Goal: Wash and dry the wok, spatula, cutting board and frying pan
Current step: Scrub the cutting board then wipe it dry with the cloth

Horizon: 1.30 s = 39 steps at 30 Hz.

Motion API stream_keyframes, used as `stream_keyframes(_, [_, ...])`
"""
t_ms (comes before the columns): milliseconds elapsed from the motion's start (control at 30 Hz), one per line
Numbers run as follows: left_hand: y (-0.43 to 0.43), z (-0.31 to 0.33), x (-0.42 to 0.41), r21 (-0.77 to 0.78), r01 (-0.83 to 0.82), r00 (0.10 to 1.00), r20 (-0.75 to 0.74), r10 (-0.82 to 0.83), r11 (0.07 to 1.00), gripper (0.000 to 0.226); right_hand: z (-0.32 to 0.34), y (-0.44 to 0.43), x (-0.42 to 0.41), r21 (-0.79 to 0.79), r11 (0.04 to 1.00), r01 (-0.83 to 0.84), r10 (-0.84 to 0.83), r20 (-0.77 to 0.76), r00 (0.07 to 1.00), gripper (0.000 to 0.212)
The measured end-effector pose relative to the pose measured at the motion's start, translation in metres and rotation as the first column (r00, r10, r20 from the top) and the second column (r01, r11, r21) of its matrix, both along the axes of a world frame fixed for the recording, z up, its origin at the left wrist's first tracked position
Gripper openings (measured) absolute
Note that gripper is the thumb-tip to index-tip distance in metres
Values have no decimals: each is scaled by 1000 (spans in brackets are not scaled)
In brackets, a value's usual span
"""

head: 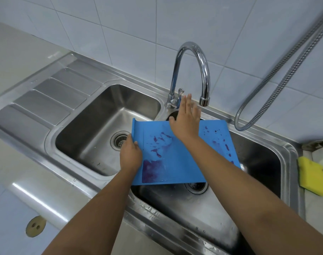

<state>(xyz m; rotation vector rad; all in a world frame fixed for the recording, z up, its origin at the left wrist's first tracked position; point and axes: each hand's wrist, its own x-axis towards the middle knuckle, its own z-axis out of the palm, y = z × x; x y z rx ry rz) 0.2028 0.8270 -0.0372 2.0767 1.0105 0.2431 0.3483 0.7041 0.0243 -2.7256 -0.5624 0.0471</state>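
Note:
A blue cutting board (182,162) smeared with purple stains is held over the right basin (263,162) of a steel double sink. My left hand (130,155) grips the board's left edge, thumb on top. Above the board's far edge my right hand (186,120) is stretched out with straight fingers, its fingertips close to the small tap lever (180,93) at the base of the chrome faucet (192,70). No water runs from the spout. The wok, spatula and frying pan are not in view.
The left basin (94,137) holds only its drain. A ribbed steel drainboard (52,98) lies to the left. A yellow sponge (313,176) sits on the counter at the right edge. A metal hose (285,70) hangs along the tiled wall.

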Motion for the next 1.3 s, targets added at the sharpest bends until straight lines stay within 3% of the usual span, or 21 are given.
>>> stream_keyframes(67, [0, -1, 0, -6, 7, 1000, 6, -7, 1000, 25, -12, -34, -12, 64, 995, 74, -73, -14, 997, 72])
stream_keyframes(133, [1, 0, 0, -5, 12, 1000, 13, -12, 1000, 22, -26, -77, -20, 117, 955, 272, -266, -68, 962, 63])
stream_keyframes(200, [1, 0, -1, 5, 17, 1000, 13, -17, 1000, 20, -37, -121, -20, 101, 879, 465, -447, -164, 880, 58])
stream_keyframes(267, [0, 0, -1, 15, 26, 1000, 14, -26, 1000, 20, -43, -156, -17, 51, 823, 566, -525, -311, 792, 57])
stream_keyframes(367, [-4, 3, -2, 35, 32, 999, 37, -34, 999, 19, -43, -184, -14, 127, 760, 638, -476, -559, 679, 58])
stream_keyframes(500, [-4, 7, -2, 44, 27, 999, 43, -29, 999, 16, -34, -195, -16, 200, 621, 757, -443, -708, 550, 53])
stream_keyframes(700, [-28, 12, 8, 97, 93, 994, 47, -97, 991, 13, -28, -230, -32, 255, 545, 799, -437, -726, 531, 49])
stream_keyframes(833, [-66, 18, 17, 42, 135, 990, 38, -137, 990, 19, -23, -269, -34, 248, 527, 813, -462, -720, 518, 54])
stream_keyframes(933, [-86, 18, 19, -17, 147, 989, 25, -146, 989, 21, -17, -288, -33, 214, 575, 789, -483, -690, 539, 60])
stream_keyframes(1033, [-103, 12, 22, -36, 145, 989, -16, -146, 989, 22, -12, -310, -30, 200, 667, 718, -507, -585, 633, 46])
stream_keyframes(1133, [-111, 5, 21, -40, 131, 991, -30, -132, 991, 21, -16, -330, -21, 191, 707, 681, -644, -221, 732, 30])
stream_keyframes(1200, [-113, 3, 21, -33, 122, 992, -18, -123, 992, 19, -16, -340, -14, 77, 693, 717, -718, -17, 695, 26])
stream_keyframes(1300, [-113, 4, 21, -32, 125, 992, -6, -125, 992, 19, -21, -347, -10, -7, 673, 739, -733, 125, 669, 33])
